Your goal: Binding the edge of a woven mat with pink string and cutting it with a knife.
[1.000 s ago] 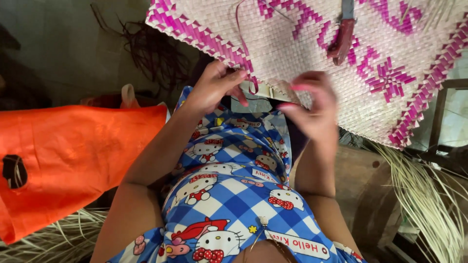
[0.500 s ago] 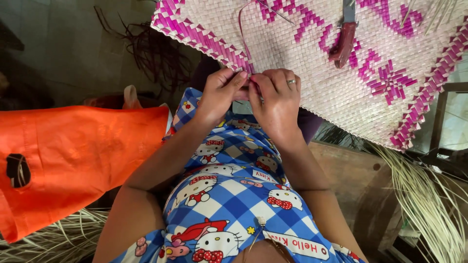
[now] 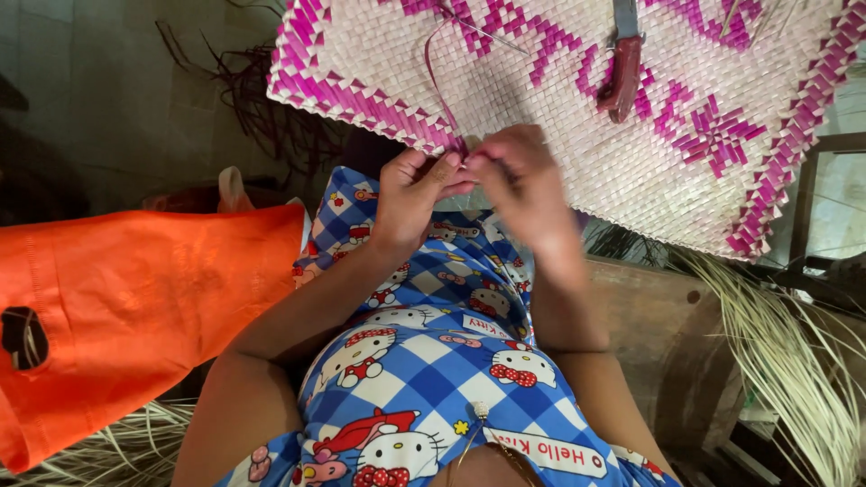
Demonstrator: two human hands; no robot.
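A woven mat [image 3: 577, 117], pale straw with a bright pink zigzag border and pink patterns worked into it, fills the upper part of the view from about eleven o'clock round to three o'clock. Its near edge hangs down toward the person's lap, and right at that edge, just above the centre of the view, both hands meet. The left hand [image 3: 410, 194] comes up from seven o'clock, the right hand [image 3: 519, 180] from five o'clock, and their fingertips are pressed together, pinching the pink border where a thin pink strand [image 3: 435, 77] ends. That strand loops loosely up over the mat toward twelve o'clock. Each hand is closed in a pinch on the mat's edge; I cannot tell exactly which strip each finger holds, as the fingers hide the spot.

Lying on the mat at about one o'clock is a knife with a reddish-brown handle [image 3: 622, 77], its blade pointing up out of view, well apart from the hands.

Under the forearms is a blue-and-white checked garment [image 3: 424, 361] printed with cartoon cats, running down to six o'clock. At nine o'clock an orange cloth bag [image 3: 135, 307] lies just beside the left arm. Pale dry straw strips [image 3: 794, 361] fan out at four o'clock, with more at the lower left corner. A tangle of dark fibres [image 3: 253, 99] rests on the floor at ten o'clock, beyond the mat's corner.
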